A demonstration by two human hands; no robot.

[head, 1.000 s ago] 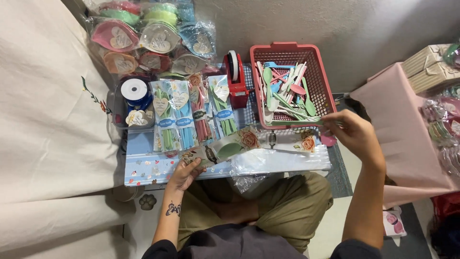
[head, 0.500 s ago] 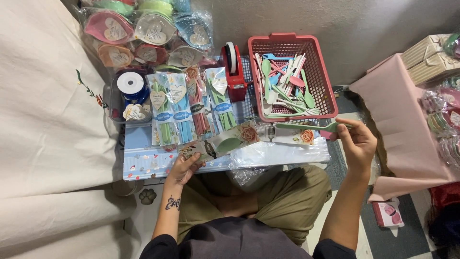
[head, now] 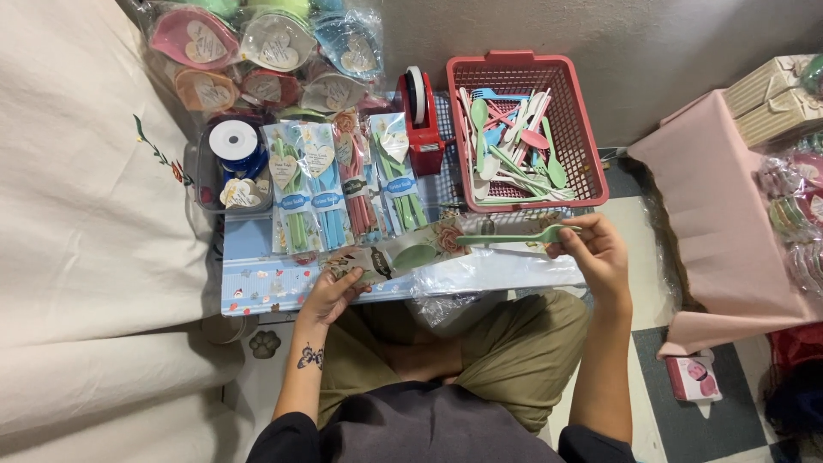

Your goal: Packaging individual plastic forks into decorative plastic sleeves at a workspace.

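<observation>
Nearest, at seven o'clock, the left hand [head: 330, 291] presses flat, fingers spread, on a floral card [head: 377, 257] at the bench [head: 257, 291] front edge. At three o'clock the right hand [head: 596, 253] pinches a green spoon [head: 506, 238] by its handle, held level over clear plastic wrap [head: 489, 274]. Beyond, packed spoon sets [head: 343, 184] lie in a row; at one o'clock a red basket [head: 591, 146] holds loose pastel cutlery beside a red tape dispenser [head: 422, 116].

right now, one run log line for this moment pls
left hand: on printed card | right hand: holds green fork | red basket: behind
</observation>
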